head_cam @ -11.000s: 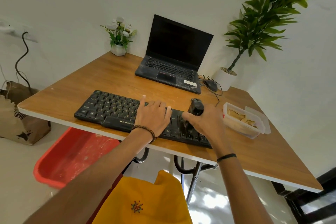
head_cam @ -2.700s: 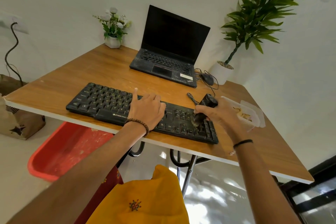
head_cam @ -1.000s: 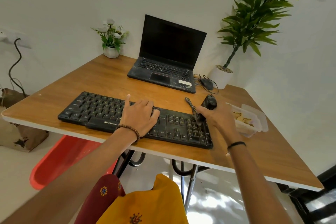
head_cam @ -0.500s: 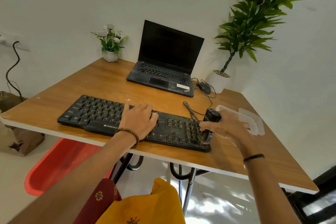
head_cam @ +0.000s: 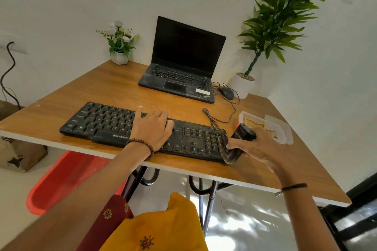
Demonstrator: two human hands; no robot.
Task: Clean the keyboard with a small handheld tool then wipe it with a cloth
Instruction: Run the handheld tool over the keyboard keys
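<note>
A black laptop [head_cam: 179,67] is standing open with a dark screen at the far side of the wooden table [head_cam: 102,87]. A small white pot of flowers [head_cam: 120,47] is sitting to its left and a black mouse [head_cam: 226,92] is lying just to its right. A tall leafy plant [head_cam: 275,16] in a white pot is rising at the far right corner. Thin black cables [head_cam: 212,118] are looping over the wood between the mouse and the keyboard. A clear plastic container [head_cam: 265,126] holding something pale is sitting near the right edge, just beyond the right hand and partly hidden by it. Under the table a red tub [head_cam: 67,177] is showing on the floor at the left, with a brown paper bag [head_cam: 22,155] leaning further left. The black keyboard [head_cam: 106,120] is lying along the near edge of the table. The left hand [head_cam: 152,130] is resting flat on its middle, fingers straight and spread over the keys, gripping nothing. The right hand [head_cam: 263,146] is curling round a small black handheld tool [head_cam: 240,140]. It is holding the tool tilted, upper end pointing toward the container and bristled lower end touching the keyboard's near right corner by the number pad. The two hands are sitting well apart, with a block of keys lying bare between them.
</note>
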